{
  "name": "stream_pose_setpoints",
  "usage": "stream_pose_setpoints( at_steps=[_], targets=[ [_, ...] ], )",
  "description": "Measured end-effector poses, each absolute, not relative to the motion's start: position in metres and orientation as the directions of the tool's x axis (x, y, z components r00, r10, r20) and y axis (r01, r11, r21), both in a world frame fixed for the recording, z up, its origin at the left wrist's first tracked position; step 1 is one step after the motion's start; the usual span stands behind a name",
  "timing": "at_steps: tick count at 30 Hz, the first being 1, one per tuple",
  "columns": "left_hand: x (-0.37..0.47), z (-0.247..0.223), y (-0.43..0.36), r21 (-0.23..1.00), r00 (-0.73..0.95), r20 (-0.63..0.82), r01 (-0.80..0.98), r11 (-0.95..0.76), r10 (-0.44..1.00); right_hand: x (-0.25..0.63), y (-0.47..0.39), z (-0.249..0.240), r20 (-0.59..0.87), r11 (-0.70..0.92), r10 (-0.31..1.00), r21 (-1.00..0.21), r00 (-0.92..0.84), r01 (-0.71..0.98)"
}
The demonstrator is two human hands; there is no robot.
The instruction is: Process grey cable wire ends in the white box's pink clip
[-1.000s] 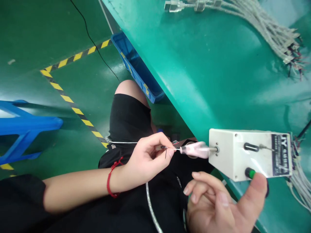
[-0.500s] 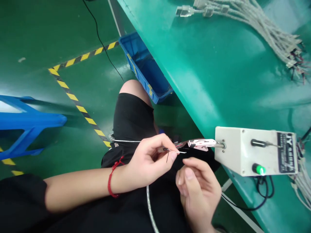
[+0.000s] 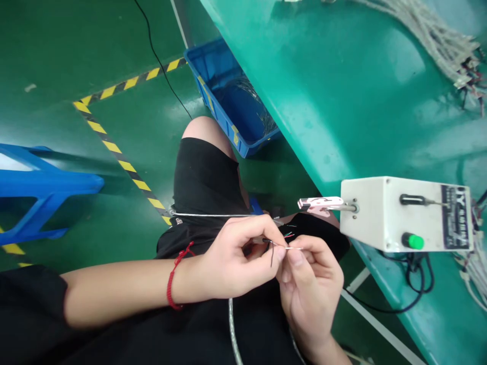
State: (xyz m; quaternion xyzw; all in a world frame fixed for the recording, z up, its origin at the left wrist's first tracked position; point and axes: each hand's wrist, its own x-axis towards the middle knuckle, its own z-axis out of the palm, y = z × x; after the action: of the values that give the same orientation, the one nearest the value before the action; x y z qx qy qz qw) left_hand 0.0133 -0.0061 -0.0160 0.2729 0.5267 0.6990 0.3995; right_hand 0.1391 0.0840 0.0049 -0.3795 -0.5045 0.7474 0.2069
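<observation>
Pinching the pale wire [image 3: 292, 248] between them above the lap, left hand [image 3: 239, 258] and right hand [image 3: 314, 284] could snap it by pulling unevenly; the braided cable [image 3: 232, 324] hanging below might drag. Beyond, the spindle machine [image 3: 384, 213] could snag loose strands.

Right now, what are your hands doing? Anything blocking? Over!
Left hand, right hand: fingers on thin white wire. Silvery braided cable below left hand. White box, green button, not between hands.
</observation>
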Motion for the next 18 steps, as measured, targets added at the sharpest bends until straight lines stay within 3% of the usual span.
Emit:
stream_pose_setpoints(
  at_steps=[10,18],
  targets=[
    [0.023,-0.019,-0.012,0.953,-0.467,-0.063,-0.289,-0.085,0.882,0.144,0.078,0.006,-0.379,-0.445,0.712,-0.895,-0.592,0.038],
    [0.032,-0.019,-0.018,0.952,-0.554,-0.052,-0.278,-0.125,0.831,0.145,0.072,0.002,-0.423,-0.536,0.698,-0.844,-0.578,-0.03]
  ],
)
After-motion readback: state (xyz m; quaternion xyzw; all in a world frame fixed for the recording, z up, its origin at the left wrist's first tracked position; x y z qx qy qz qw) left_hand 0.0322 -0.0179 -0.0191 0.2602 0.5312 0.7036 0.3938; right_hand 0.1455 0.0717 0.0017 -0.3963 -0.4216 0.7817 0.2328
